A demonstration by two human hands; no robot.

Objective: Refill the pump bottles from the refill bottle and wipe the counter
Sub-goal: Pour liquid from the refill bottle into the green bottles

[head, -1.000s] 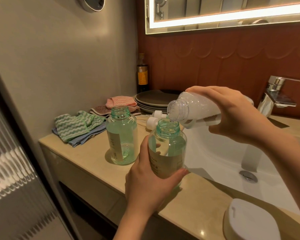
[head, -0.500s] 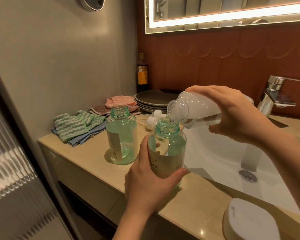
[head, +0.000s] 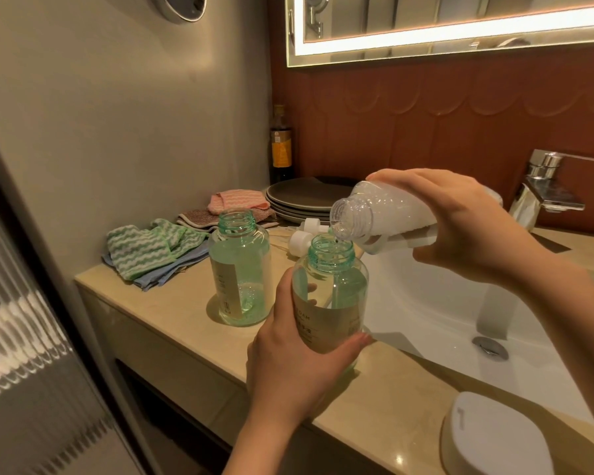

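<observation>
My left hand (head: 288, 365) grips a green-tinted pump bottle (head: 330, 293) with its top off, at the counter's (head: 186, 337) front edge. My right hand (head: 460, 221) holds the clear refill bottle (head: 381, 214) tipped almost level, its open mouth just above the green bottle's neck. A thin stream of liquid runs from it into the bottle. A second open green pump bottle (head: 239, 269) stands on the counter to the left. Two white pump heads (head: 304, 234) lie behind the bottles. Folded cloths (head: 148, 250) lie at the back left.
A white sink basin (head: 443, 303) with a chrome tap (head: 542, 186) fills the right side. Stacked dark plates (head: 302, 200) and a dark bottle (head: 281, 145) stand at the back wall. A white lidded container (head: 494, 437) sits at the near right edge.
</observation>
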